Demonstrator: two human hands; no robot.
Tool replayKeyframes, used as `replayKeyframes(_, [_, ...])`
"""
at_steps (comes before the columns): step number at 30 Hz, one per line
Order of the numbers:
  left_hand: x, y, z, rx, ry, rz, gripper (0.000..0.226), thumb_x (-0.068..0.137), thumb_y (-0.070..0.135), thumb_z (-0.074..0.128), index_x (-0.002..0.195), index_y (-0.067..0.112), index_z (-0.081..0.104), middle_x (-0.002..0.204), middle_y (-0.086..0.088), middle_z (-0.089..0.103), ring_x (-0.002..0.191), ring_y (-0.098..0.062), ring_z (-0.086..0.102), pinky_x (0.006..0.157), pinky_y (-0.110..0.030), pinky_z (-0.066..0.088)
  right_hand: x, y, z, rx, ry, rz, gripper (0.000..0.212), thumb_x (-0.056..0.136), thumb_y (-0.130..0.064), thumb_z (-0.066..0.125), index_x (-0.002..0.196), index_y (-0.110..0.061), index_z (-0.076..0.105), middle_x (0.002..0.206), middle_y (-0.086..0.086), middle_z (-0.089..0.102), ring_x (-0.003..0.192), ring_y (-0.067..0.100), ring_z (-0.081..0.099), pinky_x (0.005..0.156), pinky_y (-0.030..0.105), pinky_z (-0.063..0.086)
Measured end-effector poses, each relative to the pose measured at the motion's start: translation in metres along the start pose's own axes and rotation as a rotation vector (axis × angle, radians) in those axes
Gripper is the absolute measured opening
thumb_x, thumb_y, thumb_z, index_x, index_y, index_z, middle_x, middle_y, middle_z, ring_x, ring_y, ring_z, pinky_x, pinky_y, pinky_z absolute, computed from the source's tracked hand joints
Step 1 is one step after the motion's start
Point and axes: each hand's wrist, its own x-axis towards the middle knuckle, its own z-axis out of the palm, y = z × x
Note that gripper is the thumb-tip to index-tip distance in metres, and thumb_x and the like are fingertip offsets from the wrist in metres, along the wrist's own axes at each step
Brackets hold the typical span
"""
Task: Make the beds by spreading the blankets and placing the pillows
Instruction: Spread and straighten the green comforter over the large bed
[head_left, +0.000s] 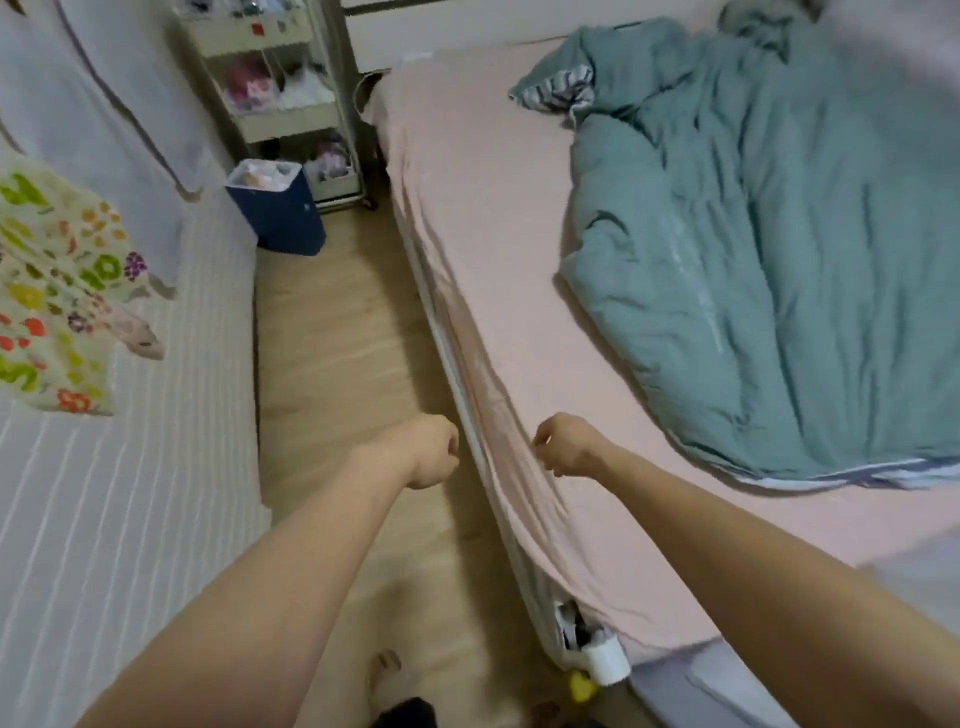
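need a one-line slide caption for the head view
Both hands, left hand and right hand, hover curled and empty beside the pink sheet; teal duvet lies crumpled.

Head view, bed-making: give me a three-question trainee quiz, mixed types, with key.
1. True or false: the crumpled teal quilted blanket lies spread flat over the whole pink fitted sheet.
2. Multiple choice: the dark blue plastic bin stands (A) on the pink bed, (B) on the wooden floor by the white wheeled shelf cart, (C) on the white ribbed bed.
3. Short answer: what do the left hand and right hand hold?

Key: 1 false; 2 B; 3 nothing, both curled and empty.
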Motion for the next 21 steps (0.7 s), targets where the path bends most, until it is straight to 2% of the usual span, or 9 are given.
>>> replayKeyframes(3, [0.024,-0.019,-0.023,0.125,-0.041,0.121,0.029,0.093,0.024,0.048,0.114,0.013,0.063,0.116,-0.008,0.065,0.106,-0.026,0.060,0.089,-0.033,0.050,0.004,0.002,-0.005,0.151,0.079,0.167,0.029,0.088,-0.004,0.045,0.106,0.005,0.065,0.102,0.020,0.068,0.093,0.033,0.066,0.077,0.035,0.053])
replayKeyframes(6, [0.055,-0.027,-0.054,0.287,-0.093,0.186,0.029,0.092,0.025,0.050,0.114,0.012,0.064,0.117,-0.008,0.064,0.107,-0.027,0.061,0.091,-0.035,0.050,0.001,0.009,-0.011,0.416,0.114,0.316,0.027,0.091,-0.005,0.043,0.106,0.003,0.064,0.087,0.016,0.066,0.068,0.025,0.063,0.060,0.028,0.050])
replayKeyframes(11, [0.122,0.019,-0.086,0.461,-0.099,0.370,0.022,0.088,0.024,0.051,0.102,0.013,0.064,0.117,-0.008,0.065,0.103,-0.026,0.060,0.093,-0.037,0.050,-0.010,0.049,-0.021,0.673,0.300,0.498,0.024,0.090,-0.004,0.045,0.102,0.003,0.064,0.084,0.015,0.065,0.060,0.020,0.058,0.056,0.025,0.047])
replayKeyframes(14, [0.158,0.062,-0.096,0.516,-0.094,0.459,0.033,0.092,0.029,0.050,0.121,0.017,0.059,0.130,-0.004,0.057,0.117,-0.026,0.054,0.100,-0.039,0.045,-0.005,0.075,-0.025,0.880,0.387,0.568,0.019,0.090,-0.006,0.048,0.099,0.001,0.062,0.079,0.013,0.064,0.059,0.019,0.058,0.056,0.025,0.046])
replayKeyframes(18, [0.227,0.114,-0.097,0.525,-0.073,0.524,0.037,0.092,0.028,0.047,0.128,0.022,0.054,0.131,-0.004,0.057,0.118,-0.025,0.053,0.098,-0.037,0.045,0.031,0.120,-0.039,1.121,0.522,0.695,0.012,0.090,-0.005,0.049,0.091,-0.002,0.060,0.074,0.011,0.061,0.058,0.018,0.057,0.056,0.025,0.043])
replayKeyframes(21, [0.261,0.126,-0.099,0.657,-0.081,0.562,0.042,0.094,0.027,0.046,0.136,0.021,0.045,0.138,-0.004,0.046,0.125,-0.026,0.045,0.096,-0.037,0.042,0.059,0.135,-0.044,1.210,0.552,0.805,0.019,0.091,-0.003,0.048,0.073,-0.006,0.055,0.074,0.010,0.061,0.058,0.018,0.053,0.052,0.023,0.033])
